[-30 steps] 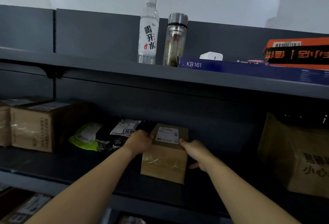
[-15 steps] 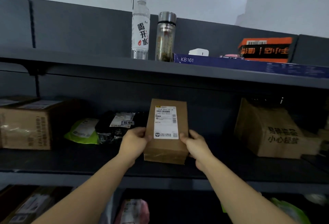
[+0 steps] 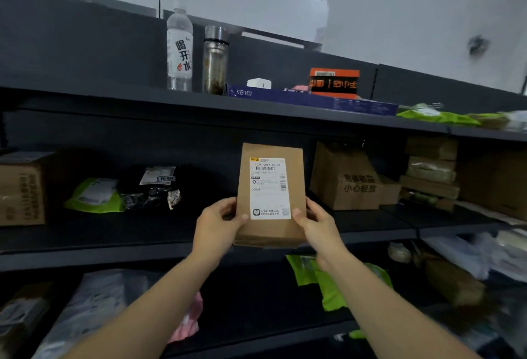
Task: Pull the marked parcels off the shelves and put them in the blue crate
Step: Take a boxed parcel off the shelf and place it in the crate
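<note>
Where the parcel [image 3: 271, 230] is: upright, held off the middle shelf [image 3: 114, 233], before its front edge.
Left grip [image 3: 218, 227]: clamped on the parcel's left edge.
Right grip [image 3: 319, 227]: clamped on its right edge.
Hard to read: the label's small print.

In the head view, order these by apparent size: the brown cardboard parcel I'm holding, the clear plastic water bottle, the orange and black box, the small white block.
1. brown cardboard parcel, though it's nearest the camera
2. clear plastic water bottle
3. orange and black box, close behind
4. small white block
</note>
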`<state>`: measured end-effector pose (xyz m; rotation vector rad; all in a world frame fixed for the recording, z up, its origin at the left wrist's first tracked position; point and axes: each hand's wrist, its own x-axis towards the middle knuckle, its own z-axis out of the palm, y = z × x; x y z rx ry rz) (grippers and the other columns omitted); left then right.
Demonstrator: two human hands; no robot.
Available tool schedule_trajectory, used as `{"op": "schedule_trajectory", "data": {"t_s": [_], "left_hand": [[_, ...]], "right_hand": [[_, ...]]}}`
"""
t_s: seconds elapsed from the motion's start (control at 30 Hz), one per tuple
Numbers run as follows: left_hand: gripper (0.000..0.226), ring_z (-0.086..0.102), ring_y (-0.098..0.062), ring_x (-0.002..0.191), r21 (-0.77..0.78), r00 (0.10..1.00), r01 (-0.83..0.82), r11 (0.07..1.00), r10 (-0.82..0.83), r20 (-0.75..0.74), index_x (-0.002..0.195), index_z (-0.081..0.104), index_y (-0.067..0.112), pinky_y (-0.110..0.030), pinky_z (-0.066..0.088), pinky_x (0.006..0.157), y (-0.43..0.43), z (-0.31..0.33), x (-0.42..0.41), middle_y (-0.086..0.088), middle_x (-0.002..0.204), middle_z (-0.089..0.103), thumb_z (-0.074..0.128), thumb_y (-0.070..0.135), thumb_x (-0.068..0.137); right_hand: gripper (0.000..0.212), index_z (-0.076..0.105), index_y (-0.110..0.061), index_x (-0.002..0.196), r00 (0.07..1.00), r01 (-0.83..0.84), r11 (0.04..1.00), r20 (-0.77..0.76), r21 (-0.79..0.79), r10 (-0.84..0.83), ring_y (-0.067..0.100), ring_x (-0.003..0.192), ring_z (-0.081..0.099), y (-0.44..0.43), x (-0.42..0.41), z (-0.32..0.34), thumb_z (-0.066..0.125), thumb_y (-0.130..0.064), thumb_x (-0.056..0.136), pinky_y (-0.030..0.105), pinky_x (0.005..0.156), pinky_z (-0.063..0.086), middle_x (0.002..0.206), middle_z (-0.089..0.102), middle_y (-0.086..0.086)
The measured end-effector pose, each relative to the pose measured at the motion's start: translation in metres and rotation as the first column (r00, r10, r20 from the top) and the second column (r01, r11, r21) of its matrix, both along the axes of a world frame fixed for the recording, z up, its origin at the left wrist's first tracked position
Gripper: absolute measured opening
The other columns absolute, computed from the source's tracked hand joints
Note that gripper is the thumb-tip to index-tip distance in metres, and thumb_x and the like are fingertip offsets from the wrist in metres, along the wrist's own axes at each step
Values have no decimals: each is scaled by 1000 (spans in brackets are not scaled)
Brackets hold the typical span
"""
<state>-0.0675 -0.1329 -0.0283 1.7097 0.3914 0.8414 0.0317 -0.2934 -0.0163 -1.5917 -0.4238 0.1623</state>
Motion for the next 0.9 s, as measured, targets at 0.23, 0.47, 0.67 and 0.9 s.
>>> {"op": "schedule_trajectory", "data": {"t_s": [0.23,0.47,0.67,0.9], "left_hand": [[39,61,-11,107,6,998,70,998,-70,-4,122,64,19,-34,51,95,-85,-8,-6,6,112,68,69,8,85],[39,60,-11,107,-38,998,66,997,-65,9,125,63,17,-34,51,94,-143,-7,-18,4,115,67,67,8,87],[41,62,-13,106,-52,1000,23,998,-24,-19,127,61,19,-43,53,93,-140,-7,-31,6,114,68,67,11,87],[38,66,-13,100,-42,999,-27,999,26,-21,123,64,20,-44,55,91,-76,-2,-34,8,107,71,68,12,86]], "right_hand": [[48,46,-29,140,998,59,998,6,0,-59,17,114,54,-93,-16,-7,59,-21,95,37,94,49,125,58,-4],[49,47,-28,140,999,47,999,17,-4,-47,20,114,55,-149,-23,-7,61,-24,93,45,100,48,125,58,-2],[51,44,-28,142,1000,-7,1000,28,9,7,18,113,54,-143,-31,-10,61,-25,93,41,97,49,124,57,-3],[53,40,-27,144,998,-41,999,39,-3,41,17,115,51,-76,-30,-6,59,-29,94,36,93,47,132,53,0]]}}
